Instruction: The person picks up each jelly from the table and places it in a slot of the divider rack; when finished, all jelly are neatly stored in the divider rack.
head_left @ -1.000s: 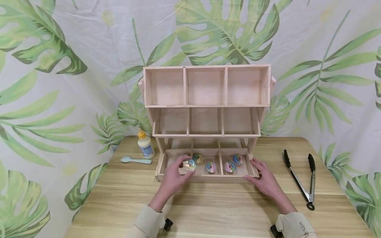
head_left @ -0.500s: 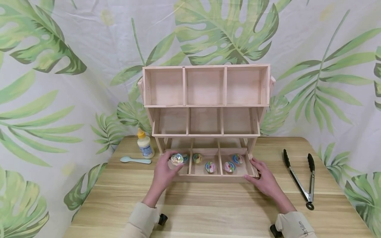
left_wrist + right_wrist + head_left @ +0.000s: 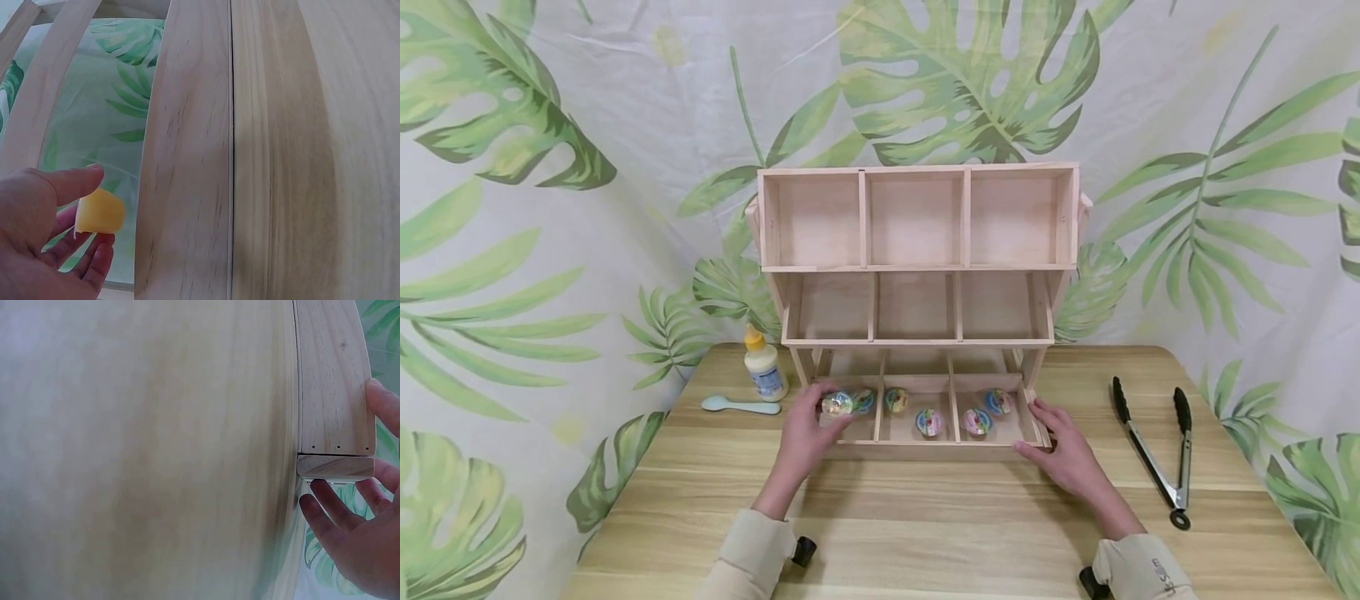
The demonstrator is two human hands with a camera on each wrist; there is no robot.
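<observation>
In the head view, my left hand (image 3: 803,433) pinches a small jelly cup (image 3: 837,404) with a shiny lid over the left compartment of the bottom tier. The left wrist view shows this cup's yellow body (image 3: 103,212) between thumb and fingers. Beside it lies another jelly cup (image 3: 863,402). The middle compartment holds a yellow-lidded cup (image 3: 897,400) and a pink-lidded one (image 3: 928,422); two more cups (image 3: 977,422) lie in the right compartment. My right hand (image 3: 1066,443) holds the front right corner of the wooden three-tier rack (image 3: 917,340), thumb and fingers at its edges.
Left of the rack stands a glue bottle (image 3: 766,367) with a yellow cap, and a pale blue spoon (image 3: 741,405) lies near it. Black-tipped metal tongs (image 3: 1165,467) lie spread on the wooden table (image 3: 940,525) at the right. A leaf-patterned cloth (image 3: 625,100) hangs behind.
My left hand has carried the jelly cup left and lowered it into the left compartment area, uncovering the other cup there. My right hand stays at the rack's corner.
</observation>
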